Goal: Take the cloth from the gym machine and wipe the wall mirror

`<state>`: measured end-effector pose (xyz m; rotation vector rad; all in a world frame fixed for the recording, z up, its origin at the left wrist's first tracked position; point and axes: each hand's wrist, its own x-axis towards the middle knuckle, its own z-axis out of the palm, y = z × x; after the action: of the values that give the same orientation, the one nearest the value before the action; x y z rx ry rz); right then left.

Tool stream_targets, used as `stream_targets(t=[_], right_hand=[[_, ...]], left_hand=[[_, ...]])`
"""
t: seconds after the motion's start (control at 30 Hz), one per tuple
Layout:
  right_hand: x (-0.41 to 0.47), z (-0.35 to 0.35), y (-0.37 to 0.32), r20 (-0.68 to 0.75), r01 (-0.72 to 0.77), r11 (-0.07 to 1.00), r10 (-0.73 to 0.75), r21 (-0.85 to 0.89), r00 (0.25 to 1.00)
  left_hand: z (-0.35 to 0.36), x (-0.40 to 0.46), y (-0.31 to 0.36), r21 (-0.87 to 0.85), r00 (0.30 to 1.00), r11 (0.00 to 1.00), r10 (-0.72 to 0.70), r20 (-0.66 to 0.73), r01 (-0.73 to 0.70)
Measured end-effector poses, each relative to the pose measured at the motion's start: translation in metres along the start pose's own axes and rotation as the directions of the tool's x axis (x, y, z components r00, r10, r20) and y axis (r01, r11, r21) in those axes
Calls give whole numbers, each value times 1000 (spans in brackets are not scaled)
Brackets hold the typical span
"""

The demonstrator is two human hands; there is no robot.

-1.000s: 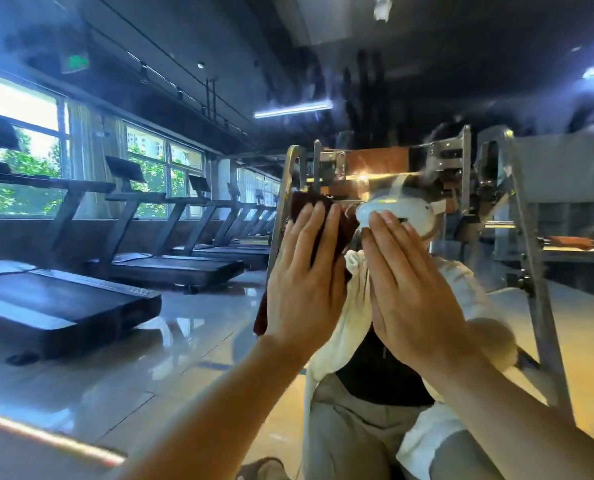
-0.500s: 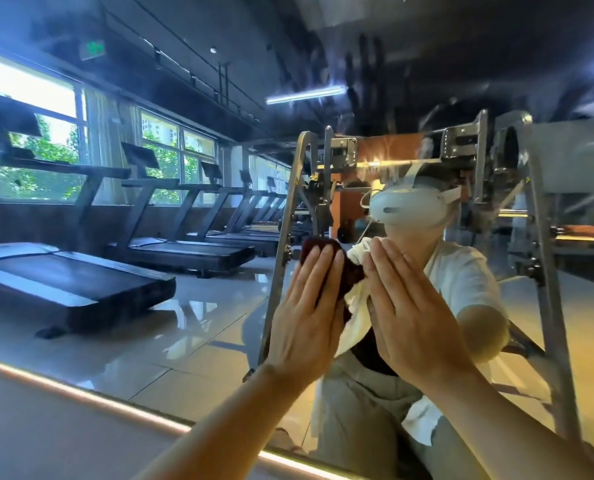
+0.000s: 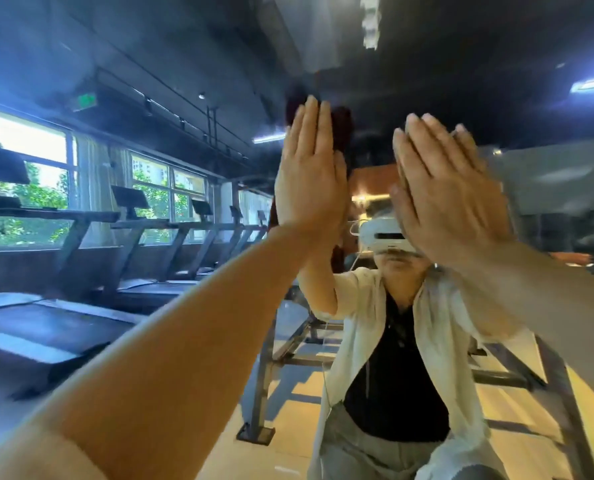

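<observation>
Left hand [image 3: 309, 174]: raised flat against the wall mirror [image 3: 184, 81], fingers straight and together, pointing up; it presses the cloth [image 3: 340, 129] to the glass.
Cloth: dark red, trapped between the left palm and the mirror; its edges show above the fingertips and along the right side of the hand. A darker strip showing below the wrist may be more of it, but this cannot be told for certain.
Right hand [image 3: 448, 192]: also spread flat toward the mirror, fingers straight and close together, tilted to the left; it holds nothing visible. It stands just beside the left hand, apart from it and apart from the cloth. Whether the palm actually touches the glass cannot be told.
Wall mirror: fills the view; the picture is blurred in places, chiefly around the right forearm.
Reflection, person: crouched low, pale open shirt over a dark top, white headset [image 3: 382, 237] partly hidden by the right hand.
Reflection, room: row of treadmills [image 3: 81, 271] on the left under bright windows [image 3: 22, 143]; dark ceiling with strip lights; metal frame of a gym machine [image 3: 271, 358] behind the person; glossy floor.
</observation>
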<state>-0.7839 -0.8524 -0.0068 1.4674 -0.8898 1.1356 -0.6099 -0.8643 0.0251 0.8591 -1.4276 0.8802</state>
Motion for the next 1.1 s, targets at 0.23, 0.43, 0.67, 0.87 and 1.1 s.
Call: stream_targets(t=[0.23, 0.43, 0.67, 0.87, 1.1], right_hand=[[37, 3, 10, 4, 117, 993, -117, -33, 993], [90, 2, 42, -34, -92, 992, 89, -86, 995], [96, 15, 20, -72, -145, 979, 136, -142, 988], [86, -1, 62, 7, 89, 977, -89, -194, 996], [69, -1, 57, -54, -12, 988, 3, -152, 999]], left_hand=[[-29, -68, -56, 20, 768, 804, 560, 312, -594], [-35, 68, -76, 88, 991, 987, -135, -4, 135], [-13, 47, -24, 65, 904, 908, 400, 152, -413], [-37, 92, -90, 101, 994, 989, -107, -31, 109], [-2, 119, 12, 90, 993, 990, -99, -59, 104]])
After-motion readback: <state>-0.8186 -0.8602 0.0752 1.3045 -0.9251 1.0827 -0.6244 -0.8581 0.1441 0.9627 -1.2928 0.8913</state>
